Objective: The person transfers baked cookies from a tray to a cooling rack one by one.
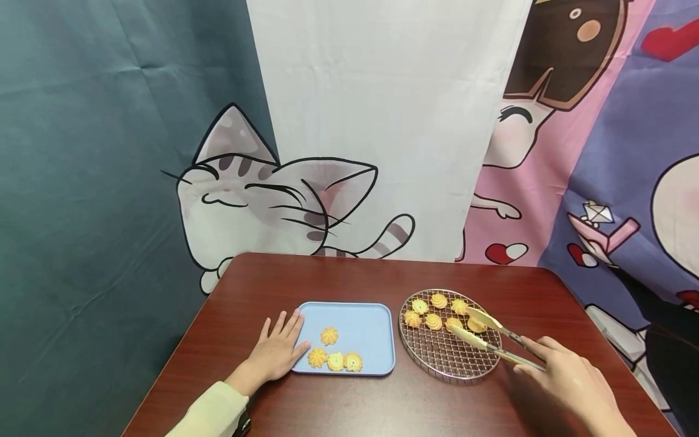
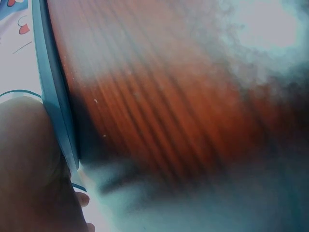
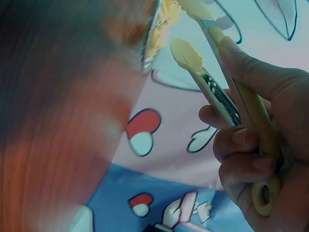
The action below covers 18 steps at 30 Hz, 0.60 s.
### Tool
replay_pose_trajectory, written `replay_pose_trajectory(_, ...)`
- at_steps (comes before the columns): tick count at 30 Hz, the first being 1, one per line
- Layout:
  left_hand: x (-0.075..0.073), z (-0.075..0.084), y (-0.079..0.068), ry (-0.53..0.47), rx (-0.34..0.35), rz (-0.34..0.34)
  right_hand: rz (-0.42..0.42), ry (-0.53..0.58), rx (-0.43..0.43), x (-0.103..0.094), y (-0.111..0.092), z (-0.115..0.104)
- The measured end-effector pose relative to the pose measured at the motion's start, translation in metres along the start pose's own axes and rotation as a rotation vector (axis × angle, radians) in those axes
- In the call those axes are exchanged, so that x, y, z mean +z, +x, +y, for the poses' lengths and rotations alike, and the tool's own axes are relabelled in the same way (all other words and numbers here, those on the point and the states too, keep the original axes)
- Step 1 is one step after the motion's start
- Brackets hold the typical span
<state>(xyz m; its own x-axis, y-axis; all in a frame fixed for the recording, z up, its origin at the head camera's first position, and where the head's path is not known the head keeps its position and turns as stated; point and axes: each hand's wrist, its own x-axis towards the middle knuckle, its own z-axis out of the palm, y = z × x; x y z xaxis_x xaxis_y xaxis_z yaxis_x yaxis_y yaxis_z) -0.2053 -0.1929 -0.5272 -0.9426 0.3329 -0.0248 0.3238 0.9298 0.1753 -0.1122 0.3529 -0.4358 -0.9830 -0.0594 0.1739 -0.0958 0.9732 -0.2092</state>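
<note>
My right hand [image 1: 573,376] grips a pair of tongs [image 1: 499,350] with pale yellow tips, the two arms spread apart over a round wire rack [image 1: 445,358]. Several swirled golden cookies [image 1: 433,321] lie on the rack's far half, and the tong tips are around its right-hand ones. In the right wrist view, fingers [image 3: 241,166] curl round the tong handle. On the left, my left hand [image 1: 277,352] lies with fingers spread at the left rim of a blue tray [image 1: 366,328]. Several cookies [image 1: 335,362] sit in the tray's lower left part.
Tray and rack stand side by side on a dark red wooden table [image 1: 333,406], with a narrow gap between them. Behind the table's back edge hangs a printed cloth [image 1: 393,121] with a cartoon cat. The left wrist view is mostly blurred tabletop.
</note>
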Motion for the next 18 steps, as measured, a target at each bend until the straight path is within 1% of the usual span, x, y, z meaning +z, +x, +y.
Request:
replay_pose_trajectory(4, 0.001, 0.0, 0.0, -0.003, -0.003, 0.001, 0.028, -0.006, -0.046, 0.002, 0.004, -0.016)
replay_pose_trajectory(11, 0.001, 0.0, -0.001, -0.002, -0.004, -0.009, 0.135, 0.006, -0.155, 0.012, 0.011, -0.039)
replay_pose_trajectory(14, 0.0, 0.0, -0.001, 0.0, -0.003, -0.009, 0.151, 0.012, -0.18, 0.015, 0.014, -0.047)
replay_pose_trajectory(18, 0.0, 0.0, -0.001, -0.001, 0.0, -0.006, 0.137, 0.023, -0.19, 0.017, 0.017, -0.058)
